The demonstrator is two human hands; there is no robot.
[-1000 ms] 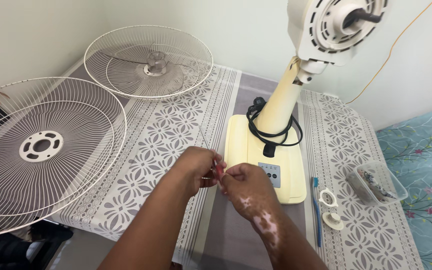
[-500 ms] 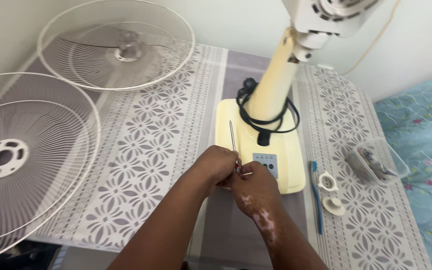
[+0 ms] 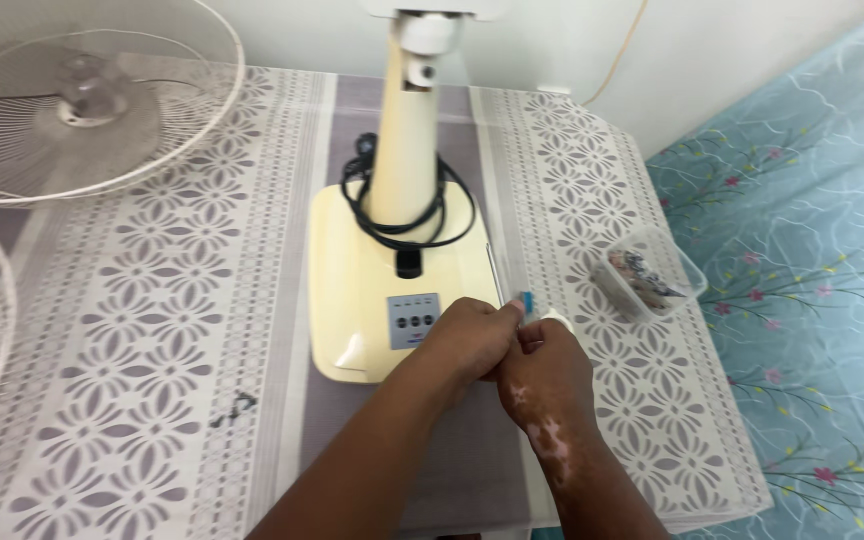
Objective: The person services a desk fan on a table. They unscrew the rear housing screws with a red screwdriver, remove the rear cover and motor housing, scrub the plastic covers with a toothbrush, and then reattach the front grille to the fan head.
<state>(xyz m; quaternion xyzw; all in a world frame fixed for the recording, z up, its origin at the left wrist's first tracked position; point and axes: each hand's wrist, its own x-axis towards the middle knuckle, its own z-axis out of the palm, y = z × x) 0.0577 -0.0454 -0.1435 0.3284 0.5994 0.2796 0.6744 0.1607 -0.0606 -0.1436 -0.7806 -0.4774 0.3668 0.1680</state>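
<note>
Hands now farther right, perhaps on blue-handled tool.

Open cloth left of hands; fan base and cord ahead, tub right, grille far left.

left hand: fingers curled | right hand: touching left, fingers pinched

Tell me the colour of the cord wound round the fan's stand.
Black. The cord loops around the cream stand above the base, shown clearly in the head view.
</note>
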